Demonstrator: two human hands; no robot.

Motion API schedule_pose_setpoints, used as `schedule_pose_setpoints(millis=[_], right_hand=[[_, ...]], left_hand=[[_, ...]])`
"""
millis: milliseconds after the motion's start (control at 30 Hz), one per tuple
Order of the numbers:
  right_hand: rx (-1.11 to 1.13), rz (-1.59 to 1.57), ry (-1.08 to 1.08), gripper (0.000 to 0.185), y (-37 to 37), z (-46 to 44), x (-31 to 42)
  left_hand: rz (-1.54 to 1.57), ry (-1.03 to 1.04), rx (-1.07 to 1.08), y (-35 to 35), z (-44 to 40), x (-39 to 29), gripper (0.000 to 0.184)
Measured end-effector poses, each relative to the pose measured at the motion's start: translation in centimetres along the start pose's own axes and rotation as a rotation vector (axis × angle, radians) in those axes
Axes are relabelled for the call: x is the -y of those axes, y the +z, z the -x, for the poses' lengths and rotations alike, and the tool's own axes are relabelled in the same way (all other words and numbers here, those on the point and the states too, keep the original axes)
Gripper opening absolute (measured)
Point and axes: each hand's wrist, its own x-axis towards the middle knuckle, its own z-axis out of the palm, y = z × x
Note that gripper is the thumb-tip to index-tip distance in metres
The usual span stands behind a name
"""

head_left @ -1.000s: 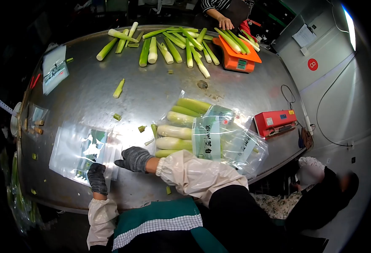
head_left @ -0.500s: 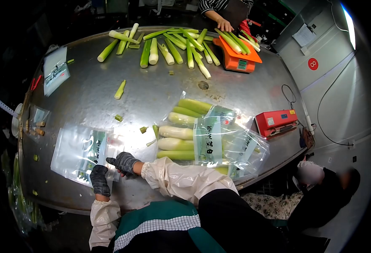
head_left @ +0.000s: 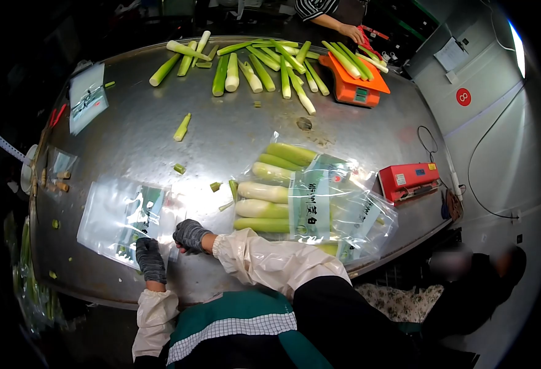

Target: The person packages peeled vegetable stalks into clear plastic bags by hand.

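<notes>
My left hand (head_left: pixel 151 261), in a dark grey glove, is closed at the lower edge of a flat, clear plastic bag (head_left: pixel 101 215) with a green printed label. Just to its right, my right hand (head_left: pixel 191 236) wears the same kind of glove. Its fingers are curled near the bag's right edge, and what they hold, if anything, is hidden. Beside my right forearm lie filled plastic bags (head_left: pixel 310 206), labelled likewise, holding several pale green peeled stalks (head_left: pixel 263 209).
Long green stalks (head_left: pixel 232 75) lie along the table's far side. An orange scale (head_left: pixel 353 92) bears more stalks, with a co-worker's hand (head_left: pixel 351 33) behind it. A red sealing device (head_left: pixel 409 181) stands right; flat bags (head_left: pixel 87 101) lie far left. Cut scraps (head_left: pixel 183 128) dot the metal table.
My right hand has drawn slightly away from my left, its extended finger now curled in. The co-worker's hand has shifted right, off the stalks on the scale. The whole view has shifted slightly.
</notes>
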Motion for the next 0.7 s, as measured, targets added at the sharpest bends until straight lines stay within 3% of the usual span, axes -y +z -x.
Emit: schedule_pose_setpoints(millis=[67, 133, 333, 400, 533, 600, 633, 700], right_hand=[[0.000, -0.004, 0.004, 0.015, 0.0, 0.0, -0.3], [0.000, -0.008, 0.009, 0.016, 0.0, -0.1, -0.5], [0.036, 0.156, -0.023, 0.020, 0.0, -0.8, -0.7], [0.096, 1.098, -0.614, 0.022, -0.2, -3.2, -2.4], [0.080, 0.940, -0.427, 0.023, -0.2, -2.6, -2.4], [0.116, 0.621, -0.259, 0.024, -0.1, -3.3, -2.9], [0.117, 0.621, -0.261, 0.024, 0.0, -2.8, -2.6], [0.081, 0.122, -0.065, 0.025, 0.1, -1.6, -1.8]], left_hand=[[-0.110, 0.005, -0.065, 0.3, 0.5, -1.1, 0.006], [-0.428, 0.163, -0.029, 0.3, 1.2, -2.7, 0.007], [-0.737, 0.182, 0.060, 1.5, 3.1, -4.9, 0.016], [-0.884, 0.209, 0.105, 1.5, 3.3, -5.3, 0.016], [-1.034, 0.239, 0.097, 1.3, 3.2, -5.7, 0.015], [-1.062, 0.187, 0.127, 1.2, 3.1, -5.7, 0.012], [-1.063, 0.187, 0.125, 1.1, 2.8, -5.2, 0.012], [-1.091, 0.213, 0.088, 1.0, 2.3, -3.7, 0.013]])
